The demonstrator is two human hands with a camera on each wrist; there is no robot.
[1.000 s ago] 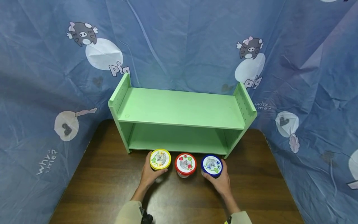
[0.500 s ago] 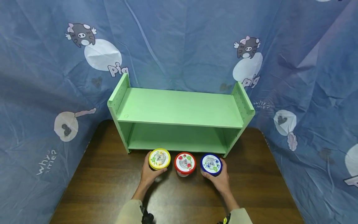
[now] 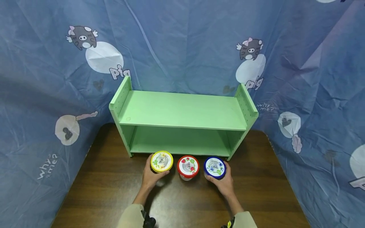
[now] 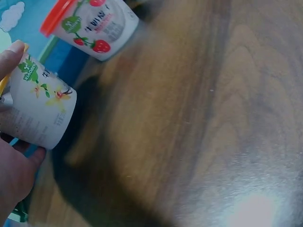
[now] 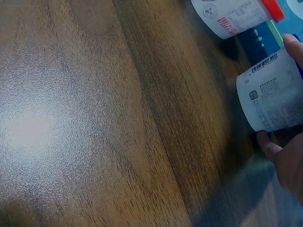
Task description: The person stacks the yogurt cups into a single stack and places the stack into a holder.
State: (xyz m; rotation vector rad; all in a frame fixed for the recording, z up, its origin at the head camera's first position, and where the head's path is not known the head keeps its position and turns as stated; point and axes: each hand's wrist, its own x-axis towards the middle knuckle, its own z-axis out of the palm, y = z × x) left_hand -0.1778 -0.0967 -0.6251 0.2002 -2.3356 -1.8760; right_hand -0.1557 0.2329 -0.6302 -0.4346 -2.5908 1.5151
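- A round white cup with a yellow-rimmed lid (image 3: 161, 161) was upright in the left hand (image 3: 150, 178), which gripped its sides between thumb and fingers.
- A matching white cup with a blue-rimmed lid (image 3: 214, 167) was gripped likewise by the right hand (image 3: 225, 184).
- Whether either base touched the dark brown wood-grain surface (image 3: 182, 204) could not be told.
- Light, even side pressure and level lids seemed the sound way to handle both, clear of the cup between.
- That white cup with a red-rimmed lid (image 3: 188, 167) stood apart from both hands.
- Behind was a pale green two-tier shelf (image 3: 182, 109), then a blue pig-print curtain (image 3: 182, 41).
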